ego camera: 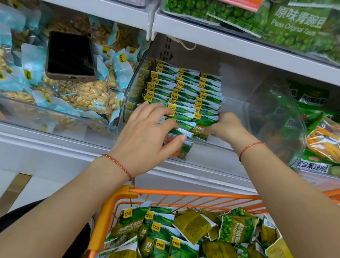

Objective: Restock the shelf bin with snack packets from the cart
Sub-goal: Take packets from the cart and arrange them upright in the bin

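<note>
Two hands are seen at the clear shelf bin (272, 119), and both are busy on the front of the stacked green packets (187, 92). The left hand (149, 135) is laid over the front-left packets with fingers spread and lightly bent, the thumb tucked under a white packet edge, so the front packets are gripped between thumb and fingers. The right hand (224, 127) is curled at the right end of the front row, and a packet corner is pinched there. One red string bracelet is worn on each wrist, two in all.

Inside the bin, the packets are stood in three overlapping columns running back from the front; an exact count cannot be made, though roughly ten can be made out per column. The right half of the bin is left bare.

Below, one orange cart (113, 207) is parked against the shelf, and loose pea packets (204, 249) are heaped in it, too jumbled for counting, well over a dozen.

In the neighbouring bin to the left, one dark phone (71, 56) is laid face-up on bagged peanuts (90, 94).
</note>
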